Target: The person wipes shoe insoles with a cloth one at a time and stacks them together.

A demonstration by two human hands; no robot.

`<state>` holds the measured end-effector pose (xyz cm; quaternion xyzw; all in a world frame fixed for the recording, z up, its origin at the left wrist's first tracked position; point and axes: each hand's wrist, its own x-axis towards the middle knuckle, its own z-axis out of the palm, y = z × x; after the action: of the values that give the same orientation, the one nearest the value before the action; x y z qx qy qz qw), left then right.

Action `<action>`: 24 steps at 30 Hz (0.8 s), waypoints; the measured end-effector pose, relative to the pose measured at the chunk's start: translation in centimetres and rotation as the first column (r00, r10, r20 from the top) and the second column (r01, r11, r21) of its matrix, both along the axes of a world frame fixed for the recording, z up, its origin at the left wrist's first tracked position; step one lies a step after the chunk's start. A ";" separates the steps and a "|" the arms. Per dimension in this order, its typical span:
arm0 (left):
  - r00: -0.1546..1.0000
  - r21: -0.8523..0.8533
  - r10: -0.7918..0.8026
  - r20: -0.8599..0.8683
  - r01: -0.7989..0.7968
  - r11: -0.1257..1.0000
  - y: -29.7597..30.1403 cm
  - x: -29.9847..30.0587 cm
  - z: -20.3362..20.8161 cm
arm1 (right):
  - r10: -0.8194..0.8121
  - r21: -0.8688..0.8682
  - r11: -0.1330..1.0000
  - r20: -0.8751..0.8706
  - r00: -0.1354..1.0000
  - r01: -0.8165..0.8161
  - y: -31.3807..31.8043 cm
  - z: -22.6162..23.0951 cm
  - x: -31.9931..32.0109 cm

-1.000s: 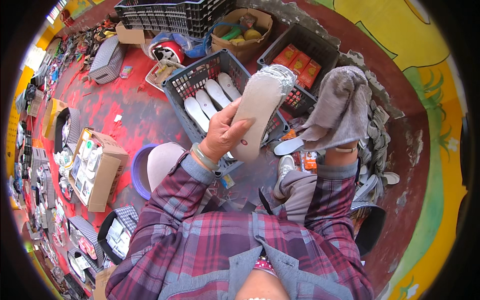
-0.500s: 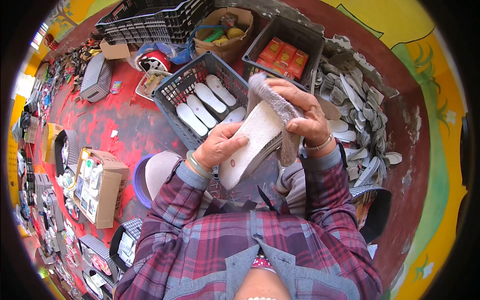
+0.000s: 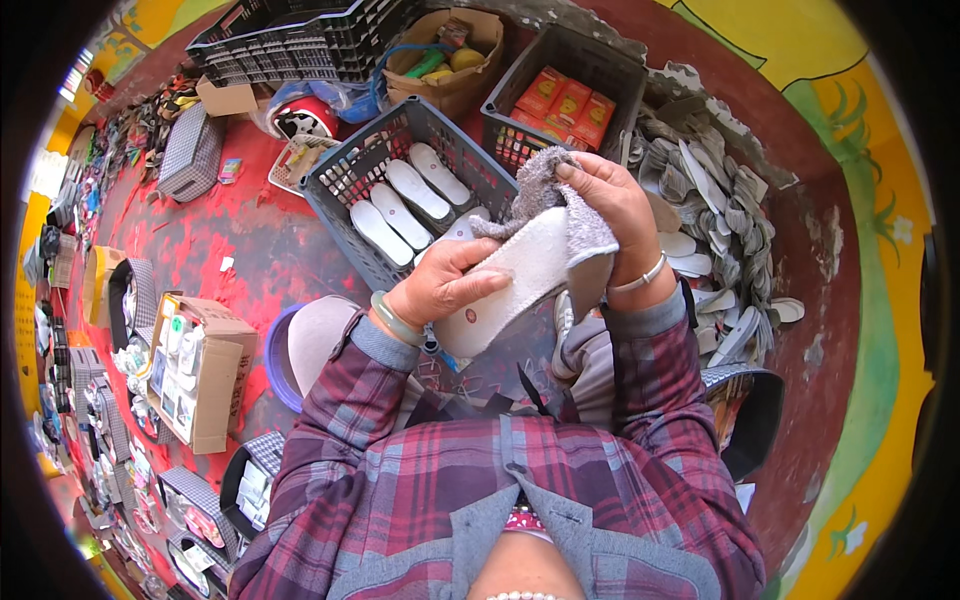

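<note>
My left hand (image 3: 446, 290) grips the heel end of a white insole (image 3: 505, 290), its thumb lying on top near a small round red mark. A grey fluffy cloth (image 3: 548, 190) is pinched between the thumb and fingers of my right hand (image 3: 613, 212). Part of the cloth drapes over the far end of the insole, and a loose fold hangs to the left. The insole is tilted, its far end up and to the right. Just beyond my hands stands a dark grey plastic crate (image 3: 322, 200) with several white insoles (image 3: 418, 190) lying in it.
A second crate (image 3: 625, 85) with orange-red boxes (image 3: 567, 105) stands at the far right. Grey and white insoles (image 3: 705, 200) are heaped along the wall. To my left are a purple basin (image 3: 280, 365) and a cardboard box (image 3: 222, 385) of packets.
My right hand has shifted slightly, and the grey cloth now bunches upward with a fold spread left over the insole. The insole lies flatter and my left hand stays at its heel end.
</note>
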<state>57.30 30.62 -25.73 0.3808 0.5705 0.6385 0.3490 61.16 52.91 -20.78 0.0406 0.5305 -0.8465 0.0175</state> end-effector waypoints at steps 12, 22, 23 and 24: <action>0.860 0.338 0.185 0.476 -0.373 0.864 -1.3 -0.9 -1.6 | -0.269 -0.601 0.790 -0.165 0.949 0.120 1.8 0.5 -0.2; 0.906 0.236 0.163 0.390 -0.270 0.934 -0.4 -0.2 -1.2 | -0.075 0.222 0.953 -0.488 0.870 0.207 -3.7 1.4 1.0; 0.900 0.230 0.152 0.407 -0.262 0.937 -0.3 -0.1 -1.4 | -0.113 0.218 0.945 -0.483 0.868 0.245 -3.8 1.1 0.9; 0.894 0.223 0.142 0.424 -0.255 0.941 -0.3 -0.1 -1.8 | -0.152 0.214 0.935 -0.478 0.865 0.282 -3.8 0.7 0.8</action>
<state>57.17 30.34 -27.48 0.2250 0.4291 0.8080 0.3353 61.99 49.13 -20.08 -0.0963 0.6245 -0.7464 -0.2090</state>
